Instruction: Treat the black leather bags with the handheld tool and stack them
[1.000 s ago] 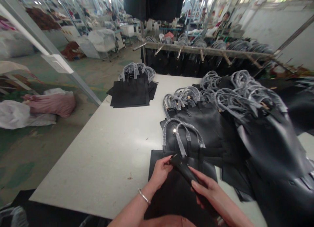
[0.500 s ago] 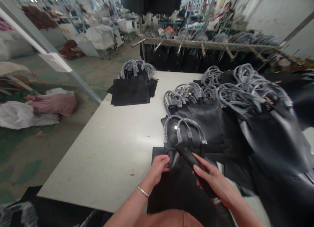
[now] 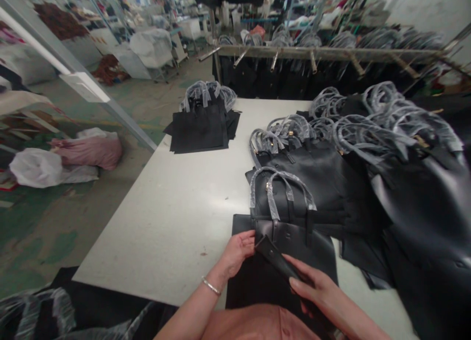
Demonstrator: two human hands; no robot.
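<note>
A black handbag (image 3: 294,237) lies before me, its two looped handles (image 3: 287,175) wrapped in clear plastic. My left hand (image 3: 239,251) is at the bag's upper left edge, fingers stretched toward it; the fingertips meet the dark edge. A silvery bracelet (image 3: 211,285) circles that wrist. My right hand (image 3: 312,283) is closed around a long black leather piece (image 3: 277,261) with a small metal stud near its end. The piece slants over the bag's front, its tip close to my left fingers. Its lower end is hidden by my right hand.
More black bags (image 3: 312,168) with plastic-wrapped handles are heaped on the right of the white table (image 3: 162,217). A smaller stack (image 3: 200,129) lies at the far left edge. Behind stands a metal rack (image 3: 331,53) with protruding bars. A slanted post (image 3: 121,119) rises at left.
My right hand has brought the black leather piece down and left, uncovering the bag's upper front. My left fingers have straightened from their pinch. The view has shifted slightly.
</note>
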